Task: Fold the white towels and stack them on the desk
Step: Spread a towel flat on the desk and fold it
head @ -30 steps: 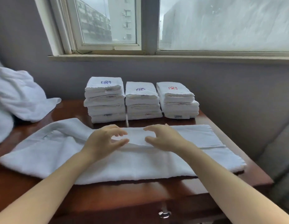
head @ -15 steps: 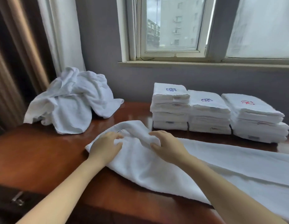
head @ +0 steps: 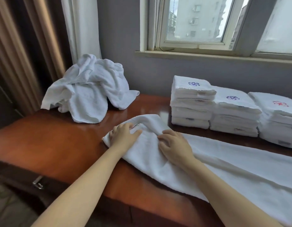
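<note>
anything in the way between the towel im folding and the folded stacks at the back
Nothing visible. Only a bare strip of desk lies between the towel and the three folded stacks; the crumpled pile sits off to the left.

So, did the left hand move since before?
Yes, leftward. The left hand was in front of the folded stacks; now it grips the towel end left of them.

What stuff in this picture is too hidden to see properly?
Head view only:
long towel: right end cut off by the frame edge.
crumpled heap: folds hide how many towels.
left hand and right hand: curled fingertips hidden, so pinching or pressing is unclear.
folded stacks: tags too small to read.
</note>
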`<state>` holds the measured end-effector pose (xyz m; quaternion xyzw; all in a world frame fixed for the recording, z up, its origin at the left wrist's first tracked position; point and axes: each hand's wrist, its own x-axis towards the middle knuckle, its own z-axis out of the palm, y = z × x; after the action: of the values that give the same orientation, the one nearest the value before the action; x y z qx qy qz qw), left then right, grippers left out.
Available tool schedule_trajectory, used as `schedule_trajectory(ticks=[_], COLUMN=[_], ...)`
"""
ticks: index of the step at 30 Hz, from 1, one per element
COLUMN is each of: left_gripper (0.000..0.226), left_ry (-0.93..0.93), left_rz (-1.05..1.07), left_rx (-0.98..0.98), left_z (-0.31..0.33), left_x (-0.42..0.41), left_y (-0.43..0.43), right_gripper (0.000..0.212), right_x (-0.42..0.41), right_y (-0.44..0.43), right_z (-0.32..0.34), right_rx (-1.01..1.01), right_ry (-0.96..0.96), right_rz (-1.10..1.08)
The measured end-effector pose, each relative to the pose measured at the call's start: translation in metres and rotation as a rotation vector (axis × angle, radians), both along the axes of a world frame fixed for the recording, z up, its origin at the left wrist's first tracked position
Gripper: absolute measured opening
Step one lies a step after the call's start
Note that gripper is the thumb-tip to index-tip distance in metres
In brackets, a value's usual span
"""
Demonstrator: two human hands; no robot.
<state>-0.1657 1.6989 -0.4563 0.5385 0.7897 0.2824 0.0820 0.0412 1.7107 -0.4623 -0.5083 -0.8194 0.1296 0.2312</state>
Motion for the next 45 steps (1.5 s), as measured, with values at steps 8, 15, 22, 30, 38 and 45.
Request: schedule_trajectory(ticks=[8, 15, 22, 30, 38, 45], left_gripper=[0.027, 0.020, 0.016, 0.046, 0.012, 0.023], left_ry=[-0.037, -0.448, -0.317, -0.359, 0.080, 0.073], left_rz=[0.002, -0.214, -0.136, -0.012, 0.053, -0.013], left_rx=[0.051, 0.556, 0.715, 0.422, 0.116, 0.027], left_z=[-0.004, 0.007, 0.026, 0.028, 0.012, 0.017], left_x=[0.003, -0.005, -0.032, -0.068, -0.072, -0.063], left_y=[0.003, -0.019, -0.062, -0.091, -0.091, -0.064], right_gripper=[0.034, 0.031, 0.018, 0.019, 0.016, 0.016], right_x=[0.001, 0.001, -0.012, -0.034, -0.039, -0.036], right_y=[0.000, -0.005, -0.028, -0.050, -0.054, -0.027], right_z=[-0.001, 0.018, 0.049, 0.053, 0.020, 0.029], right_rx=[-0.011, -0.076, -0.069, -0.108, -0.146, -0.062], right_ry=[-0.010, 0.078, 0.278, 0.269, 0.021, 0.073], right_rz=[0.027, 0.080, 0.161, 0.242, 0.172, 0.092])
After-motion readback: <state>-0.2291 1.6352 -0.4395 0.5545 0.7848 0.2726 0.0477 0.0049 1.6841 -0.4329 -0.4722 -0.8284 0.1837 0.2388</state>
